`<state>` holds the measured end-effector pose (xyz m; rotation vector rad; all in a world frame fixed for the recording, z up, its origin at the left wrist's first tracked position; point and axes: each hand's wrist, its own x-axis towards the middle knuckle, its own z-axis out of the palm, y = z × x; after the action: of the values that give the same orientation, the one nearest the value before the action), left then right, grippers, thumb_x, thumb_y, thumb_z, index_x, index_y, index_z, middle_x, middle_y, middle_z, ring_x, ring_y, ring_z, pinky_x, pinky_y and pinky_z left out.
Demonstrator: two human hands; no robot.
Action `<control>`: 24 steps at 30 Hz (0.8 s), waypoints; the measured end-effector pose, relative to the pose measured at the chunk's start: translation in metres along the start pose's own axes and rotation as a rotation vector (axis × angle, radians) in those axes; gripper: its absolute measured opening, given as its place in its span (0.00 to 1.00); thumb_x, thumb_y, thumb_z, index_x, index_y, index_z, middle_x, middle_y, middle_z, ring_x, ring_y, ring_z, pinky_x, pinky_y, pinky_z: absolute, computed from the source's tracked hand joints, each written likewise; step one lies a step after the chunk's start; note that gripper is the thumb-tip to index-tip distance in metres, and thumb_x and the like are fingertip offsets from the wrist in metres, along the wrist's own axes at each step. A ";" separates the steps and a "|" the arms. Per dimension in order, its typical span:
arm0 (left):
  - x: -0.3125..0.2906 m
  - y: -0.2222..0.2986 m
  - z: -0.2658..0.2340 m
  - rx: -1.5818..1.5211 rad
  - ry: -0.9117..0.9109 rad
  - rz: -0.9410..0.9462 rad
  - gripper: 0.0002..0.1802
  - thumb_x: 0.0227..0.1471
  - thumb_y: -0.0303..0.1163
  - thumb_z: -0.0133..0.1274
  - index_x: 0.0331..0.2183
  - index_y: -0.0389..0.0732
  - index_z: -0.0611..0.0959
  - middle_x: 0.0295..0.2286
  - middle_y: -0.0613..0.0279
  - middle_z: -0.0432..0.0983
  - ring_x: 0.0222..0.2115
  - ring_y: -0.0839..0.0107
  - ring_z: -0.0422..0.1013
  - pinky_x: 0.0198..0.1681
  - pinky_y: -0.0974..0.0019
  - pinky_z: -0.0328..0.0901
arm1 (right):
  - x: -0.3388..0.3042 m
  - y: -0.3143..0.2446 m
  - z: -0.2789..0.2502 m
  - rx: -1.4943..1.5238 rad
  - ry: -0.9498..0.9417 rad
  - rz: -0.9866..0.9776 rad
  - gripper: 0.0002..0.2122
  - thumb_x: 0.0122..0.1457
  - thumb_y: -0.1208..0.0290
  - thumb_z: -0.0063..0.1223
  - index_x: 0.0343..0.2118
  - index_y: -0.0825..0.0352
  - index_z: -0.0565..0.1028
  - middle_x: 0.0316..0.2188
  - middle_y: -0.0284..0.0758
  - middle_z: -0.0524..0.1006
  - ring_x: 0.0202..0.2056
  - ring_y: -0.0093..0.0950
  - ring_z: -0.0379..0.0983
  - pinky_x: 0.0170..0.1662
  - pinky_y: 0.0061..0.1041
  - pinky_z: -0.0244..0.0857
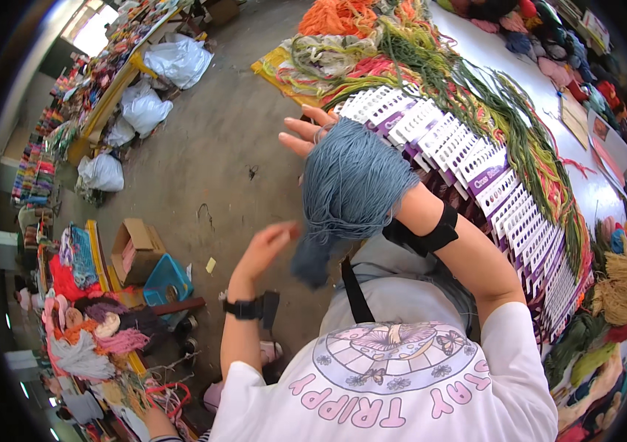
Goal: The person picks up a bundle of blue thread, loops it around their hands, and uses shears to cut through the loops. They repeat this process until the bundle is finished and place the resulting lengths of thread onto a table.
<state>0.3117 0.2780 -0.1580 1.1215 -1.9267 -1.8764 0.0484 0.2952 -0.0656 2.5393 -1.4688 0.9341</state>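
A thick skein of blue-grey yarn [354, 184] hangs over my right hand [304, 131] and wrist. That hand is raised with its fingers spread, and the loop sits around it. The skein's darker tail [311, 261] dangles below. My left hand [265, 247], blurred and wearing a black wrist strap, has its fingertips pinched together at the skein's lower left edge, next to the tail. A black band wraps my right forearm [431, 236].
A long overlapping row of white and purple thread cards [475, 162] lies on the white table [490, 51] beside green, orange and pink yarn piles [402, 44]. On the concrete floor sit a cardboard box [136, 247], a blue basket [167, 278] and white bags [144, 107]. Another person's hand [155, 421] shows at bottom left.
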 end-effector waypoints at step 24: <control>0.058 0.123 0.063 -0.397 -0.692 0.159 0.46 0.23 0.34 0.70 0.47 0.32 0.67 0.40 0.57 0.70 0.40 0.69 0.67 0.45 0.65 0.61 | -0.018 0.033 -0.009 1.684 -0.209 0.546 0.25 0.54 0.65 0.47 0.54 0.66 0.58 0.53 0.40 0.62 0.55 0.26 0.54 0.55 0.26 0.52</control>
<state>0.1882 0.2744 -0.0737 0.1981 -1.7128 -2.6102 0.0113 0.2946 -0.0757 3.0025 -1.8203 3.1207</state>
